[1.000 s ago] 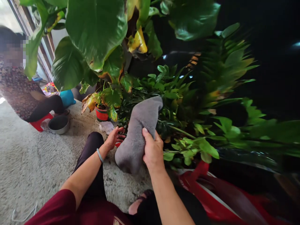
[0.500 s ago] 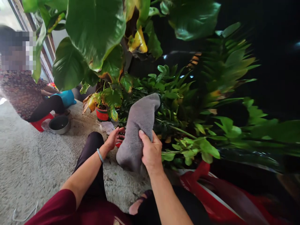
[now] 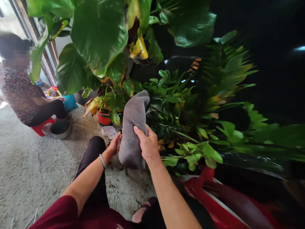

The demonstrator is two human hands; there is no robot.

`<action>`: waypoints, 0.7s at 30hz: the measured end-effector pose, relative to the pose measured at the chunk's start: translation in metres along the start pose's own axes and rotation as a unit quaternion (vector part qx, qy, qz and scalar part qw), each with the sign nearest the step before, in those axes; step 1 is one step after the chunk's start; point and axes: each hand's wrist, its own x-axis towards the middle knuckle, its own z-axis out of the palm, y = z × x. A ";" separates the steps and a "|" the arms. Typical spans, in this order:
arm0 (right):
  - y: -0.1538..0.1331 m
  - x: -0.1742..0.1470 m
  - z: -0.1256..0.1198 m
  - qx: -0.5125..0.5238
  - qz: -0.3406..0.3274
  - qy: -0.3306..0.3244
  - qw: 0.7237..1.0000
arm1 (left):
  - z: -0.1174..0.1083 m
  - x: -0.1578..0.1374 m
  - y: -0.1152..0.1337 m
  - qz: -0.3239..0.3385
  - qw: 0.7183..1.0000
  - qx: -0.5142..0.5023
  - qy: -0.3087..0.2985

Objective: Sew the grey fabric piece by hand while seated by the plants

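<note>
Upright in front of me is a grey plush boot-shaped piece (image 3: 133,127), its rounded end down and its narrower end bent to the right at the top. My right hand (image 3: 149,143) is closed on its right side, the thumb lying across the front. My left hand (image 3: 114,146), with a pale bangle at the wrist, is at its lower left edge. The left fingers are partly hidden behind the plush, so their grip does not show. A spot of red shows by those fingers; what it is I cannot make out.
Leafy plants (image 3: 176,105) crowd the front and right; large leaves hang above. A red pot (image 3: 104,118) and a white dotted card (image 3: 110,131) lie ahead. At left, a person (image 3: 23,95) sits on a red stool (image 3: 43,126) by a grey basin (image 3: 60,129). A red bag (image 3: 209,197) is at lower right.
The grey plush piece has moved left and stands more upright, still in my right hand. My left hand, which had its fingers apart, is now against its left edge.
</note>
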 end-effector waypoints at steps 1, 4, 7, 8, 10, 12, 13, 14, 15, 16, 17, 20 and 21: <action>0.008 0.004 0.001 -0.001 0.021 -0.004 1.000 | 0.000 0.000 0.000 0.006 1.000 -0.005 0.003; 0.036 -0.001 0.004 -0.001 0.101 -0.027 0.995 | 0.001 0.000 0.002 0.003 1.000 -0.015 0.025; 0.046 -0.018 0.004 0.015 0.150 -0.059 0.987 | -0.001 -0.001 0.007 -0.002 0.999 -0.023 0.035; 0.043 -0.021 0.004 0.019 0.150 -0.072 0.986 | -0.002 -0.001 0.008 0.000 0.999 -0.026 0.033; 0.033 -0.019 0.002 0.018 0.120 -0.082 0.989 | -0.005 0.000 0.008 0.000 0.999 -0.026 0.024; 0.022 -0.010 -0.001 0.013 0.066 -0.052 0.996 | -0.009 0.003 0.006 -0.011 1.000 -0.016 0.008; 0.020 -0.005 -0.002 0.012 0.043 -0.026 0.999 | -0.011 0.004 0.005 -0.019 1.000 -0.010 0.000; 0.020 -0.001 -0.004 0.012 0.029 -0.003 1.000 | -0.012 0.005 0.003 -0.027 1.000 -0.005 -0.005; 0.022 0.001 -0.005 0.012 0.027 0.015 0.999 | -0.013 0.005 0.002 -0.033 0.999 -0.001 -0.009; 0.026 0.000 -0.005 0.012 0.038 0.024 0.999 | -0.013 0.005 0.002 -0.038 0.999 0.001 -0.010; 0.032 -0.003 -0.006 0.013 0.059 0.020 0.998 | -0.013 0.005 0.002 -0.043 0.999 0.002 -0.008; 0.046 -0.022 -0.005 0.009 0.136 -0.051 0.989 | -0.011 0.002 0.004 -0.042 0.999 -0.001 0.014; 0.047 -0.029 -0.005 0.009 0.151 -0.077 0.986 | -0.010 0.001 0.005 -0.038 0.999 -0.005 0.022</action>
